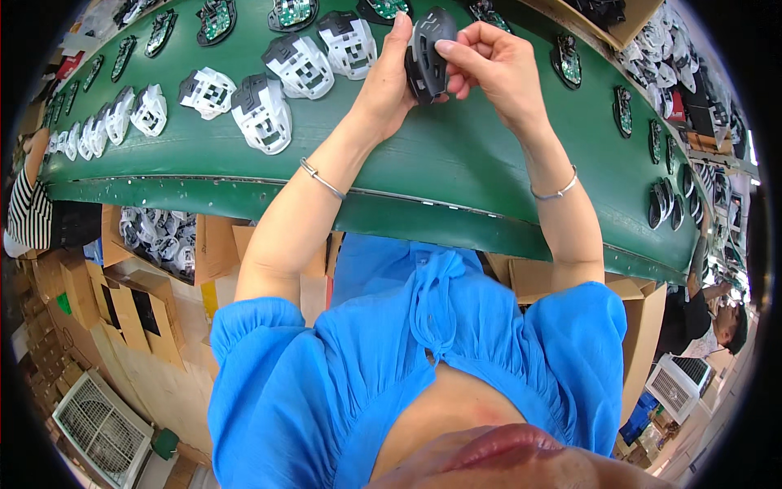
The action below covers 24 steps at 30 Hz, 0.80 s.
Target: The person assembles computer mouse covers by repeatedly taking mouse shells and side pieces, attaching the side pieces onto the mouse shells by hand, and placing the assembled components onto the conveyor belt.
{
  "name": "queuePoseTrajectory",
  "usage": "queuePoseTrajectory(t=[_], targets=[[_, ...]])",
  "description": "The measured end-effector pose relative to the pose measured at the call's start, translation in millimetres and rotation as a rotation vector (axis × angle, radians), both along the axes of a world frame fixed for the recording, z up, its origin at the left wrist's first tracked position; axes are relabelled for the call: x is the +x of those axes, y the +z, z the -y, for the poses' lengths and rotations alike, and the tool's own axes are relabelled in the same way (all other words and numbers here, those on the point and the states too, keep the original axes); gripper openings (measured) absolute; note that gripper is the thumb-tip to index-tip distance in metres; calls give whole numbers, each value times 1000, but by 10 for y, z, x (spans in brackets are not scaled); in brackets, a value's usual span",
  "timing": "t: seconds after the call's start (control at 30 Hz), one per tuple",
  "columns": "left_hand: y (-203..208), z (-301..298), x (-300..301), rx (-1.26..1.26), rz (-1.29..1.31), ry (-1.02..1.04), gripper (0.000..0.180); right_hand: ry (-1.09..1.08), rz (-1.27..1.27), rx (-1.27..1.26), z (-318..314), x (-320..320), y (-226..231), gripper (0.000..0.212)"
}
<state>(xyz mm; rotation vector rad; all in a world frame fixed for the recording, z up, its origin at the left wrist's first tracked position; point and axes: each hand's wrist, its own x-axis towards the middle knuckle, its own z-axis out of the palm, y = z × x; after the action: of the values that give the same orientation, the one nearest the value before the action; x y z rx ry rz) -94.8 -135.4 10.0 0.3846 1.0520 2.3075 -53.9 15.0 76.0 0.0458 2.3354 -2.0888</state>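
Black shell [430, 55]: held over green worktop [481, 175] | left hand [389, 91]: grip cradling shell | right hand [503, 72]: grip pinching its edge | worktop: white-and-grey shells [252, 96] left, circuit boards [217, 20] along far edge | below: cardboard boxes [216, 248], caged fan [106, 428]

Green bench [456, 167], white-and-grey shells [149, 112], circuit boards [217, 20]
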Motion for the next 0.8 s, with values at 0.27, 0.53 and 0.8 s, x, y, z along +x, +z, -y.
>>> queuePoseTrajectory(t=[0.27, 0.53, 0.8], targets=[[81, -56, 91, 26, 109, -9, 57, -16, -83, 206, -132, -90, -192, 20], [79, 30, 138, -196, -142, 35, 56, -43, -29, -9, -67, -74, -176, 20], [-55, 40, 68, -269, -139, 37, 83, -146, -166, 112, -104, -50, -285, 30]])
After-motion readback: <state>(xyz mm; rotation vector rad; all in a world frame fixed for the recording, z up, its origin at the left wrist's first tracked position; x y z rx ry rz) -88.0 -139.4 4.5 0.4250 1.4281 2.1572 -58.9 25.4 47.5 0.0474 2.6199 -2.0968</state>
